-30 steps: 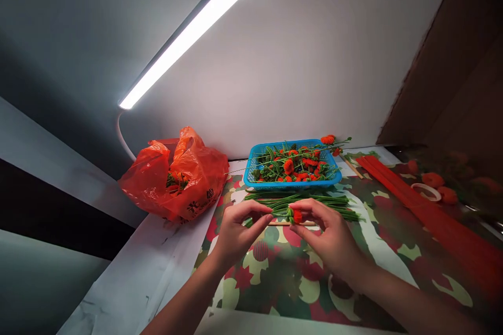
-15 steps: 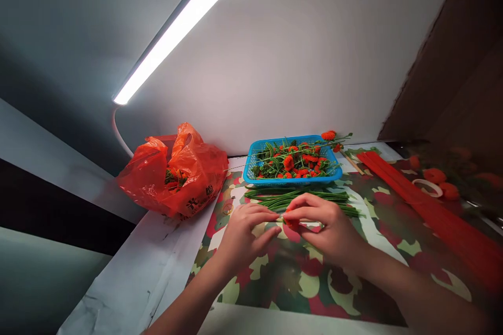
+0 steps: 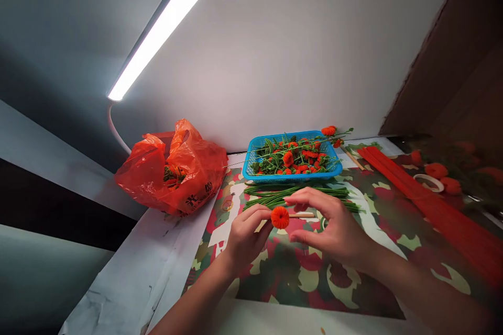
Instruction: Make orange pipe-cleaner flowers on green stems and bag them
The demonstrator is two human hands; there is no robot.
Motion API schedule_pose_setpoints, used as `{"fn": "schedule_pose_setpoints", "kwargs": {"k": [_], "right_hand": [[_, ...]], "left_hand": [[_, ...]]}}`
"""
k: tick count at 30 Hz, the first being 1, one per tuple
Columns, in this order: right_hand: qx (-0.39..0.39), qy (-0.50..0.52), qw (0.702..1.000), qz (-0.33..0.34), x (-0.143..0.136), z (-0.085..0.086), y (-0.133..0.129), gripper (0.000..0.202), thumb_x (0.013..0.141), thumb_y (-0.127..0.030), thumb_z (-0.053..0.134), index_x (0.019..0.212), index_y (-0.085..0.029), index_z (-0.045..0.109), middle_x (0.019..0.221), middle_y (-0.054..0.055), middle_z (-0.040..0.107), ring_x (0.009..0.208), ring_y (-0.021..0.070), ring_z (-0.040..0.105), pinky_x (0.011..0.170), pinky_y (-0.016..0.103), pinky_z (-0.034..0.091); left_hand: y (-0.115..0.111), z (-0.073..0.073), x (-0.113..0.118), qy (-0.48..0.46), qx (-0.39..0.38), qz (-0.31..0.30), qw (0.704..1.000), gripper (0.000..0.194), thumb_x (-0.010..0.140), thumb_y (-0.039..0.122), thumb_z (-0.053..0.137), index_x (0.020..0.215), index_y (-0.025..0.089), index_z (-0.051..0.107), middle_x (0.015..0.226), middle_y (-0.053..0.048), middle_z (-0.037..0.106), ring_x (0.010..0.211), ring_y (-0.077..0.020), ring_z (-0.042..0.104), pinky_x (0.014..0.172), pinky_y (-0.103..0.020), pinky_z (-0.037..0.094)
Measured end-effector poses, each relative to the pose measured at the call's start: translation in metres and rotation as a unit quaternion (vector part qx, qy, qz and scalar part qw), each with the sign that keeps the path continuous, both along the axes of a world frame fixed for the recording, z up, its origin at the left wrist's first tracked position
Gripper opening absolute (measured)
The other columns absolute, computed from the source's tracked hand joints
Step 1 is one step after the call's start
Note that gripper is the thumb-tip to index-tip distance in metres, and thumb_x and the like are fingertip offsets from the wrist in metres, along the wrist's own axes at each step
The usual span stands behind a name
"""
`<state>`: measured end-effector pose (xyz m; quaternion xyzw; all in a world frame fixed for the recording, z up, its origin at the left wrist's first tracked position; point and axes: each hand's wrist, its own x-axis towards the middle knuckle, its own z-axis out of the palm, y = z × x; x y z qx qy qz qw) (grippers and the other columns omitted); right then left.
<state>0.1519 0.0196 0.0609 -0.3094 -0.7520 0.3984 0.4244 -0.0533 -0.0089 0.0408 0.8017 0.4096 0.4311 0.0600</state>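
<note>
A small round orange flower [image 3: 280,218], fuzzy like pipe cleaner, faces me with a dark hollow at its centre. My left hand [image 3: 249,233] pinches it from the left side between thumb and fingers; its stem or underside is hidden. Just to the right is my right hand [image 3: 332,222], thumb and fingers spread apart with nothing between them. A thin wooden stick [image 3: 302,215] shows between the flower and my right hand. Green pipe-cleaner stems [image 3: 271,198] lie in a bundle behind both hands.
A blue plastic basket [image 3: 247,174] holds orange flowers with green stems. At left stands a red plastic bag [image 3: 137,188]. Long red pipe cleaners [image 3: 408,188] stretch along the right, beside a tape roll [image 3: 428,183] and more orange flowers [image 3: 436,170]. A bright lamp [image 3: 165,26] hangs above.
The orange flower has turned to face me and shifted slightly left. My right hand has let go of it and opened, while my left hand has closed on it.
</note>
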Motion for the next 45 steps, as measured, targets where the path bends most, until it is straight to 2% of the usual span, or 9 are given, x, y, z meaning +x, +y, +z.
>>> {"fn": "schedule_pose_setpoints", "kwargs": {"k": [18,22,25,26,30,34,38,42,45], "right_hand": [[0.183,-0.089,0.978,-0.047,-0.016,-0.027,-0.008,0.02,0.083,-0.015,0.057,0.103,-0.021,0.061,0.093,0.005,0.065,0.085,0.0186,0.063,0.076,0.032,0.055],[0.216,-0.158,0.961,-0.077,-0.009,-0.028,-0.001,0.053,0.085,-0.031,0.058,0.135,-0.024,0.042,0.127,0.01,0.055,0.115,0.0262,0.056,0.091,0.039,0.053],[0.196,-0.172,0.962,-0.081,-0.002,-0.026,0.003,0.053,0.089,-0.033,0.051,0.139,-0.03,0.035,0.136,0.007,0.046,0.119,0.0239,0.054,0.09,0.035,0.054],[0.191,-0.17,0.963,-0.083,0.0,-0.026,0.004,0.051,0.09,-0.033,0.05,0.138,-0.031,0.035,0.136,0.006,0.046,0.119,0.023,0.054,0.089,0.033,0.054],[0.166,-0.161,0.971,-0.068,0.003,-0.027,0.007,0.044,0.092,-0.03,0.046,0.135,-0.034,0.039,0.135,0.004,0.046,0.119,0.0202,0.055,0.083,0.026,0.056],[0.134,-0.165,0.976,-0.035,0.003,-0.029,0.006,0.041,0.093,-0.03,0.045,0.133,-0.034,0.041,0.138,0.004,0.041,0.12,0.0192,0.053,0.082,0.024,0.056],[0.126,-0.148,0.98,-0.031,0.005,-0.031,0.007,0.036,0.092,-0.03,0.046,0.128,-0.031,0.047,0.136,0.006,0.043,0.116,0.0199,0.057,0.083,0.026,0.056],[0.15,-0.113,0.981,-0.05,0.007,-0.025,0.008,0.029,0.091,-0.027,0.048,0.119,-0.027,0.055,0.126,0.007,0.051,0.109,0.0192,0.061,0.08,0.026,0.057],[0.217,-0.073,0.971,-0.068,0.005,-0.011,-0.002,0.023,0.088,-0.022,0.051,0.11,-0.024,0.059,0.111,0.006,0.059,0.099,0.018,0.064,0.077,0.026,0.057]], "left_hand": [[0.0,-0.023,0.006,0.092,0.057,0.027,0.994,0.01,0.088,0.012,0.05,0.084,0.017,0.058,0.077,-0.005,0.067,0.069,-0.0135,0.06,0.063,-0.024,0.049],[0.007,0.015,-0.03,0.089,0.053,0.177,0.979,0.016,0.088,0.016,0.047,0.077,0.016,0.059,0.071,-0.004,0.064,0.068,-0.0141,0.059,0.065,-0.024,0.048],[0.005,0.068,-0.085,0.058,-0.092,0.491,0.864,0.016,0.087,0.018,0.047,0.088,0.014,0.062,0.086,-0.007,0.066,0.079,-0.0167,0.061,0.075,-0.028,0.047],[0.005,0.085,-0.104,0.062,-0.13,0.517,0.844,0.014,0.085,0.018,0.051,0.084,0.013,0.064,0.083,-0.008,0.067,0.077,-0.0187,0.062,0.075,-0.03,0.047],[0.024,0.117,-0.151,0.073,-0.264,0.513,0.814,0.012,0.072,0.009,0.066,0.061,0.01,0.063,0.062,-0.006,0.062,0.067,-0.0202,0.061,0.068,-0.033,0.049],[0.07,0.109,-0.155,0.031,-0.315,0.487,0.814,0.029,0.089,0.032,0.055,0.112,0.014,0.057,0.11,-0.008,0.061,0.092,-0.0188,0.062,0.079,-0.038,0.053],[0.099,0.107,-0.151,-0.015,-0.284,0.477,0.831,0.034,0.089,0.032,0.055,0.119,0.015,0.054,0.118,-0.009,0.058,0.099,-0.0214,0.06,0.083,-0.042,0.052],[0.085,0.123,-0.14,-0.006,-0.208,0.474,0.856,0.03,0.089,0.032,0.056,0.113,0.014,0.057,0.113,-0.008,0.06,0.097,-0.0218,0.06,0.082,-0.041,0.052],[0.058,0.127,-0.103,0.011,-0.113,0.471,0.875,0.027,0.089,0.012,0.039,0.101,0.012,0.063,0.104,-0.009,0.064,0.102,-0.0232,0.059,0.091,-0.038,0.046]]}}
